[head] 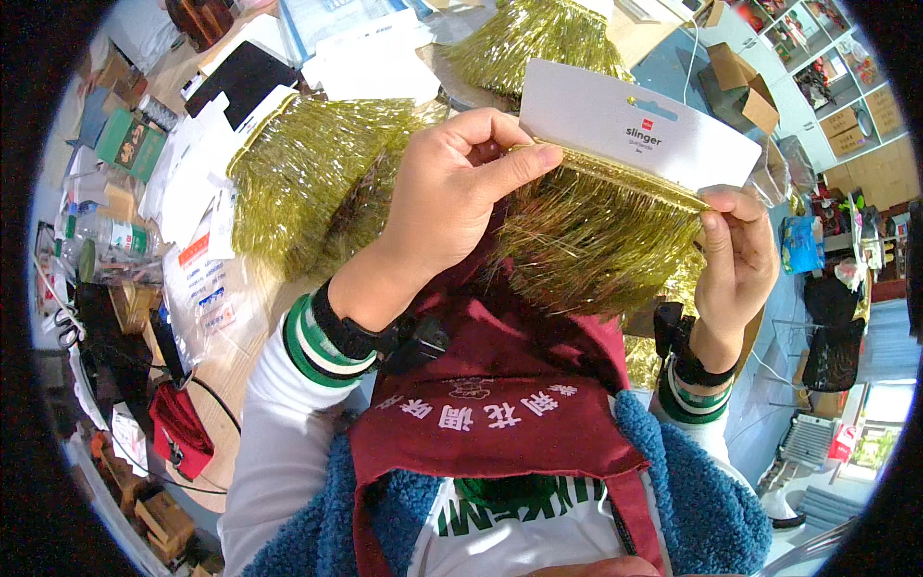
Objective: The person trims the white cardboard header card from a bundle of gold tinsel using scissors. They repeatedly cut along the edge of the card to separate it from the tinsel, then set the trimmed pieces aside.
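A gold tinsel garland [606, 238] hangs in front of my chest, its shiny folded upper edge running along the bottom of a white printed header card [577, 108]. My left hand [461, 180] pinches that edge at its left end between thumb and forefinger. At the right end, my right hand [735, 245] pinches the same edge below the card's corner. Another carded tinsel bundle [317, 173] lies on the table to the left of my left hand. Farther off, beyond the raised card, is one more tinsel bundle [541, 43].
White cards [375, 58] and a black flat item [241, 83] lie on the wooden table [252, 332]. A printed plastic bag [209, 296], a green box [130, 148] and a red pouch [180, 429] are at the left. Cardboard boxes [735, 86] and shelves [822, 43] stand at the right.
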{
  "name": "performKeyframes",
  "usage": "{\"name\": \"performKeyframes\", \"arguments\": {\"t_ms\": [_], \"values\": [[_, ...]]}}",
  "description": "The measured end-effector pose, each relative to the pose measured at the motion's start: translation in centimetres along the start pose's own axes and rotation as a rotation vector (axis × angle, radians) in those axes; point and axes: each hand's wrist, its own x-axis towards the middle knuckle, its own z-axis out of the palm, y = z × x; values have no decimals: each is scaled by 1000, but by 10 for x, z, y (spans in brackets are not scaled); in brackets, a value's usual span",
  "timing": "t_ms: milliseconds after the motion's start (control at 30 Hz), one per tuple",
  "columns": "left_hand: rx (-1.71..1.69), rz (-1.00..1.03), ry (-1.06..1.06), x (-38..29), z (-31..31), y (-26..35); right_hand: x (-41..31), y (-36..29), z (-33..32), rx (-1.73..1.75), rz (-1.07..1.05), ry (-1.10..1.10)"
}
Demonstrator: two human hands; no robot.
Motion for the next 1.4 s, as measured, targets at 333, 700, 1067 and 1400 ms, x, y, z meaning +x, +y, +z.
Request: {"name": "performKeyframes", "arguments": {"t_ms": [333, 700, 1067, 1400], "values": [[-232, -96, -127, -2, -6, 9, 2, 13, -9, 300, 178, 66], [-418, -137, -285, 0, -8, 7, 4, 27, -16, 490, 237, 46], [-375, -136, -227, -4, -4, -2, 7, 30, 12, 307, 472, 94], [-102, -51, -74, -11, 13, -17, -2, -17, 71, -97, 119, -17]]}}
